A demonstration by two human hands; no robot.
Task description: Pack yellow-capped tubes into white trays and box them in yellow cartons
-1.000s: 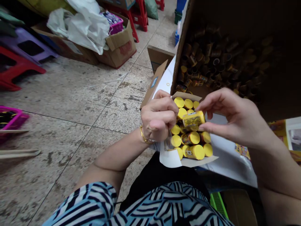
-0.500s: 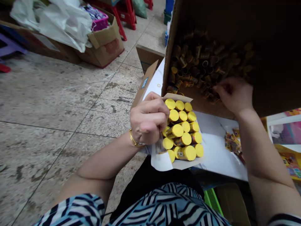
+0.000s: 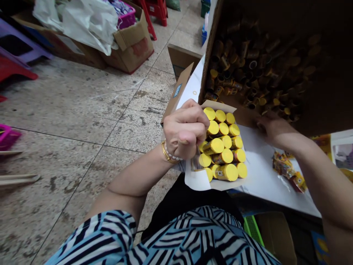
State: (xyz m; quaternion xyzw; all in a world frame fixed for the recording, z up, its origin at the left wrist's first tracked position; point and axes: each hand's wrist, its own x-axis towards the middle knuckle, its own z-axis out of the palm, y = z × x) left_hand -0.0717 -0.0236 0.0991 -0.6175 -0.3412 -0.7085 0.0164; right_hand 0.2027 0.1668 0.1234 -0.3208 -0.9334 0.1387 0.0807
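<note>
The person's left hand [image 3: 183, 129], wearing a thin gold bangle [image 3: 167, 154] at the wrist, is curled into a tight fist, fingers pressed together with the thumb folded over them; whether it grips anything is hidden. Its knuckles touch the left side of a small, open cardboard tray [image 3: 217, 106] with a white paper flap [image 3: 196, 182], packed with short cylindrical containers with bright yellow caps [image 3: 222, 152]. These lie on their sides in tight rows, and one rests tilted across the others near the fist. The person's right hand [image 3: 273, 129] reaches to the right of the tray, well apart from the left hand, fingers close together and pointing down at the low edge of a large brown cardboard carton [image 3: 209, 48]. Whether it pinches anything cannot be told. The carton lies on its side, holding a heap of gold-and-yellow cylindrical tubes [image 3: 237, 70], the nearest just beyond the fingertips. Shiny yellow foil sachets [image 3: 285, 169] lie on the white tabletop [image 3: 261, 173] below the right forearm. Further left, a speckled tile floor [image 3: 63, 103] stretches to a cardboard box [image 3: 132, 48] under a white plastic bag [image 3: 88, 25].
</note>
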